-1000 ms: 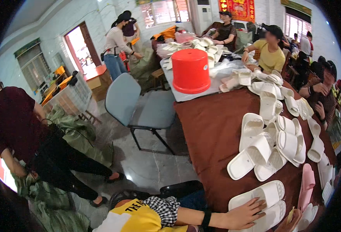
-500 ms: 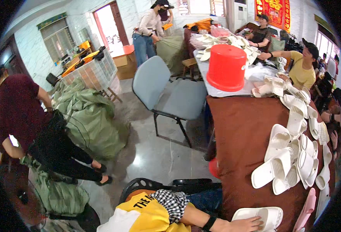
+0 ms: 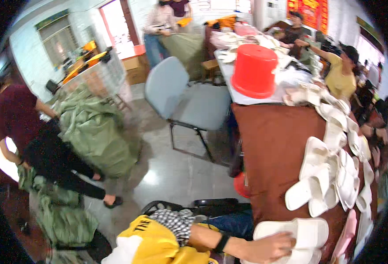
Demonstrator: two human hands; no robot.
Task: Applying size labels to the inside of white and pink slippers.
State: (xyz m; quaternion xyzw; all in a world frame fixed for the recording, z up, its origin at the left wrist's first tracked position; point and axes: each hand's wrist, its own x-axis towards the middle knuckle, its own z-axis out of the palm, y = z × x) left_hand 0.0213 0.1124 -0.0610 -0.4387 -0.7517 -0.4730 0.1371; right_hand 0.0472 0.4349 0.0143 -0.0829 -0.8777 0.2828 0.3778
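At the lower edge my left arm reaches right, with a black band on the wrist. My left hand (image 3: 271, 248) is on the table's near end, its fingers curled at a white slide slipper (image 3: 312, 232). Motion blur hides the exact fingertip contact. A second white slipper (image 3: 306, 257) lies partly beneath, just below the first. To their right a pink slipper (image 3: 346, 233) stands on its side. Several white slippers (image 3: 306, 193) are heaped farther along the table. My right hand does not show.
The brown-covered table (image 3: 273, 154) carries slippers along its right side. A red bucket (image 3: 254, 72) stands upside down at its far end. A grey chair (image 3: 198, 105) and green sacks (image 3: 93, 127) stand left. A co-worker in yellow (image 3: 341, 79) sits at the far right; others work around.
The view has shifted slightly. My left hand has gone from lying flat across the slipper to curled fingers near its lower side. A slipper underneath now shows more.
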